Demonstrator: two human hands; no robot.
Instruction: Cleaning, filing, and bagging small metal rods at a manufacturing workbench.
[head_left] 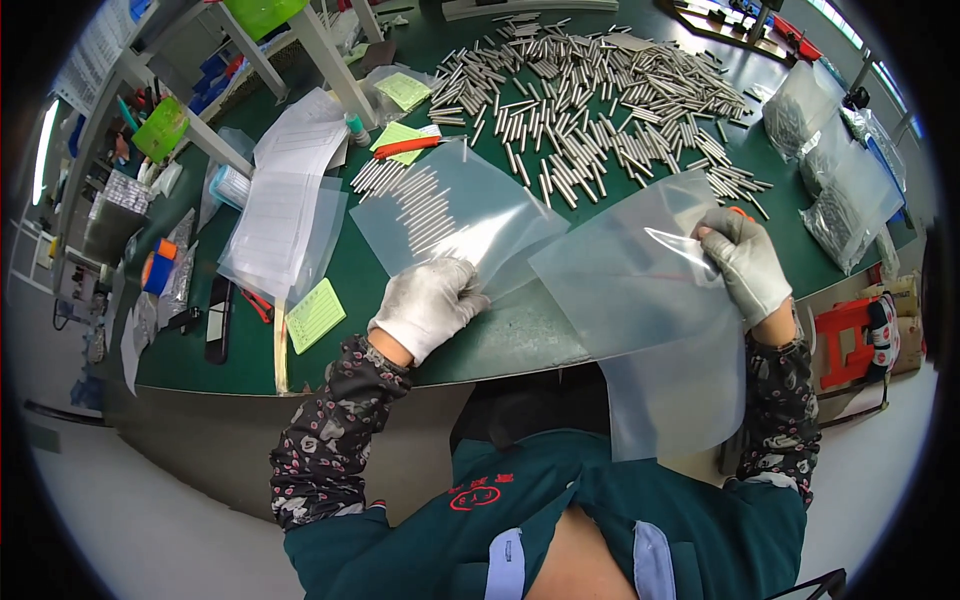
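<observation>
My left hand [428, 305], in a white glove, is closed on the near edge of a clear plastic bag [510, 215] lying on the green table. A row of thin metal pins [428, 215] shows through or on its left part; I cannot tell which. My right hand [745, 262], also gloved, pinches the right edge of a second clear plastic bag [620, 270], held above the table's front edge. More clear plastic [675, 400] hangs from it below the edge. Something small and orange [740, 212] peeks out behind my right fingers.
Many loose metal pins [590, 100] cover the far table. An orange cutter [405, 147] lies beyond the left bag. Papers [290, 170], a green notepad [315, 315] and a dark phone-like device [217, 320] lie left. Filled plastic bags [850, 190] stand right, a red stool [850, 340] below.
</observation>
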